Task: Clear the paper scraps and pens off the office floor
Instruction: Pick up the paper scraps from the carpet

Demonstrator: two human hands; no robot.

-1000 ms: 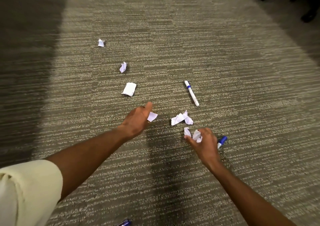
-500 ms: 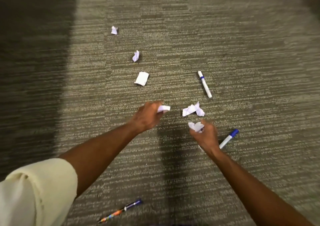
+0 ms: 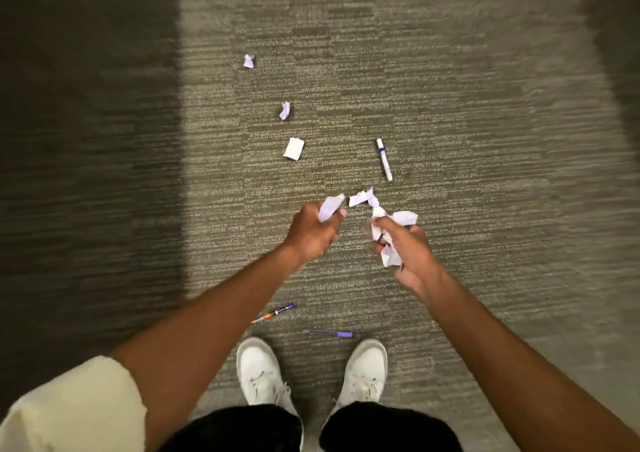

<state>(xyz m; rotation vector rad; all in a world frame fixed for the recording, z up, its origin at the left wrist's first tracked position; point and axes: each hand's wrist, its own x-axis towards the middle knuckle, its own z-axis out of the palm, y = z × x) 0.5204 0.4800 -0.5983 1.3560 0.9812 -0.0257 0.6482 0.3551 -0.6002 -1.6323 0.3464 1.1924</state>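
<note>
My left hand (image 3: 311,233) is closed around a white paper scrap (image 3: 329,206) that sticks out past my thumb. My right hand (image 3: 407,247) grips a bundle of crumpled scraps (image 3: 389,233); whether it also holds a marker is hidden. A crumpled scrap (image 3: 362,198) lies on the carpet just beyond both hands. Farther out lie a flat white scrap (image 3: 293,149), a small scrap (image 3: 285,110) and another small scrap (image 3: 248,61). A white marker with a blue band (image 3: 384,164) lies to the right of them.
Near my white shoes (image 3: 259,372) lie an orange-and-blue pen (image 3: 273,313) and a purple pen (image 3: 329,333). The striped carpet (image 3: 485,140) runs on all sides, with dark shadow along the left side.
Both hands have risen off the floor with their scraps. The blue-capped marker beside my right hand is gone from the carpet. The view has tilted down, showing my shoes and two pens.
</note>
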